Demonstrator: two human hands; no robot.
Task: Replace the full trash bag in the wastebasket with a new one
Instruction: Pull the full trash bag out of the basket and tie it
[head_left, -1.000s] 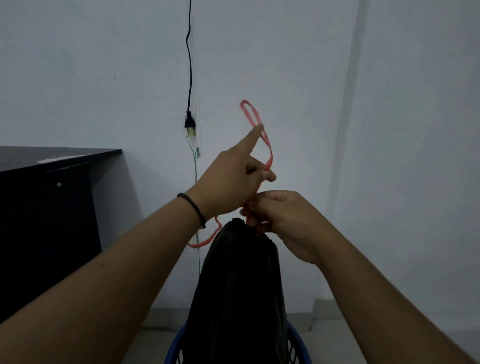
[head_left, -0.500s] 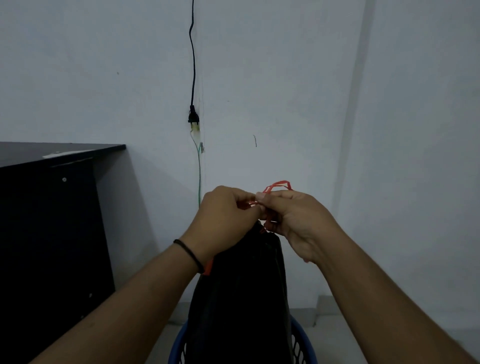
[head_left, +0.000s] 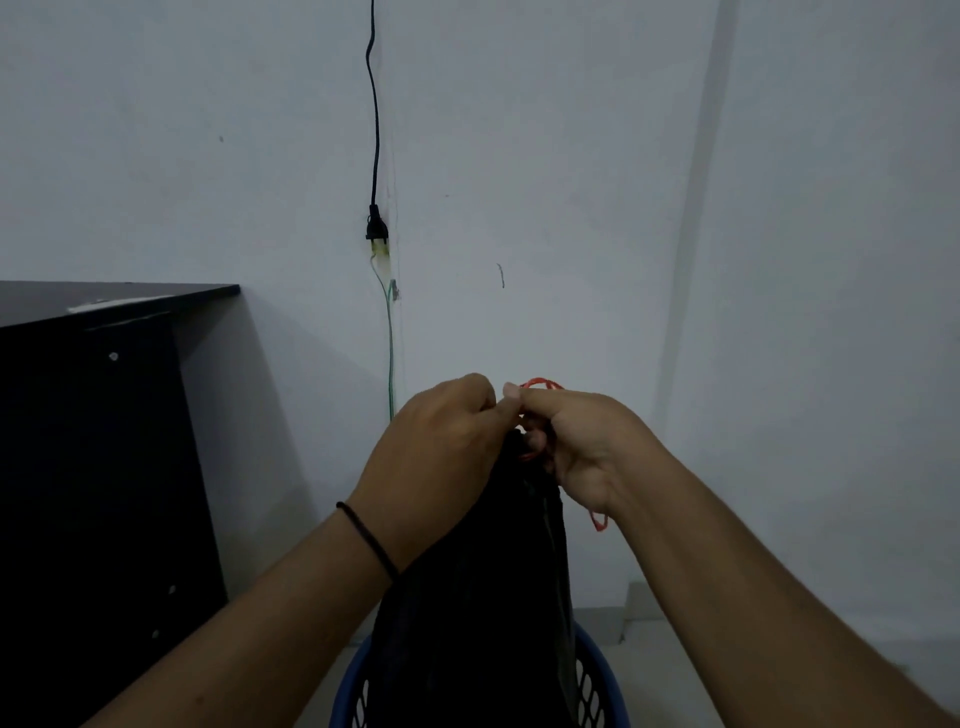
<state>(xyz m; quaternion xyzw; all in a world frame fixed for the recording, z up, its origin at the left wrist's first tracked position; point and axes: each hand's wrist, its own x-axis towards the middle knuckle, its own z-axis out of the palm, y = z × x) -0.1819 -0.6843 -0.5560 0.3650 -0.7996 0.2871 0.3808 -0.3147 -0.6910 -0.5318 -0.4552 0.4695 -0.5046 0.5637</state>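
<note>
A second ago the left hand (head_left: 441, 452) was raised with a finger hooked through a long loop of the red tie (head_left: 543, 384), stretched up against the far wall. That loop has since been drawn down: both hands now sit together at the gathered neck of the black trash bag (head_left: 483, 597), and only a small arc of red shows above the right hand (head_left: 587, 447), with a short tail dangling just below that wrist. Over the last half second little has moved, apart from the hands pressing a touch closer.

The left hand's grip is closed, thumb and fingers pinched at the neck where the tie crosses, though the strand itself is hidden under them. The right hand's grip is closed on the tie, its fingertips meeting the left hand's.

The bag stands upright and pulled tall, its lower part still inside the blue wastebasket (head_left: 597, 670) on the floor, near the bottom middle of the view (the dark table (head_left: 104, 415) to the left plays no part).

By my reading the knot is being cinched, so sealing is nearly finished. Lifting the full bag out and fitting a new one both remain; no fresh bag is in view.
</note>
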